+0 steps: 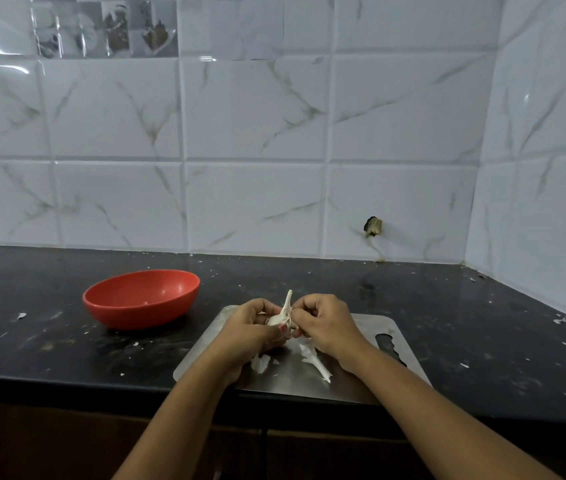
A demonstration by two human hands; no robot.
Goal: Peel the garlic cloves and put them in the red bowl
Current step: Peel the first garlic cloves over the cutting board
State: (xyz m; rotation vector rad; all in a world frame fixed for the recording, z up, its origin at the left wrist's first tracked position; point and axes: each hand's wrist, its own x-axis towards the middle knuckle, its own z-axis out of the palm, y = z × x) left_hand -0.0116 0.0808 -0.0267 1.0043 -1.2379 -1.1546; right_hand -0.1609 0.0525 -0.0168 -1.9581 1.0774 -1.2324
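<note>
Both hands, left (252, 329) and right (323, 323), pinch one garlic piece (283, 315) above steel board (371, 372). Loose skins (314, 362) on board. Red bowl (141, 299) left, on dark surface (482, 323).

Both bare forearms reach in from the bottom edge and converge toward the middle — the left arm angling up from lower left, the right from lower right. The left hand (252, 327) is curled, knuckles up, fingers folded under with a painted nail showing at the fingertips. The right hand (323, 323) sits just beside it, back of the hand facing the camera, fingers bent inward. The two hands meet at their thumbs and fingertips (pinched close together, both closed on something between them) — wrists slightly bent, held low
</note>
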